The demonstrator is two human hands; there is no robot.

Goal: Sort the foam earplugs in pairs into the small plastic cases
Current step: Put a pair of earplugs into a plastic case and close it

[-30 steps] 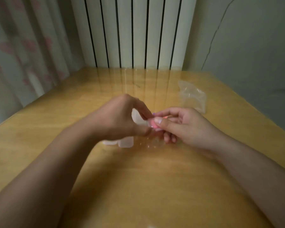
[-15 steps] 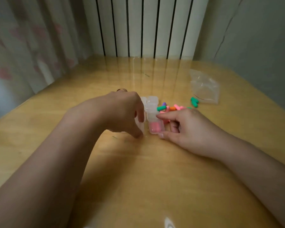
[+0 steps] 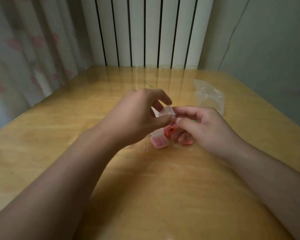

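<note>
Clear case (image 3: 166, 112): held above the desk (image 3: 59, 129), pinched between both grips.
Left hand (image 3: 139, 116): thumb and fingers pinching case.
Right hand (image 3: 203, 125): fingertips pinching its edge.
Pink-filled case (image 3: 159, 142): on desk below.

Both hands came up off the table since half a second ago. The left hand (image 3: 139, 116) and right hand (image 3: 203, 125) now pinch an empty clear case (image 3: 166, 112) between them in the air. The case with the pink earplugs (image 3: 158, 142), which the right hand was steadying, now sits alone on the table below. The hands now hide most of the loose earplugs.
</note>
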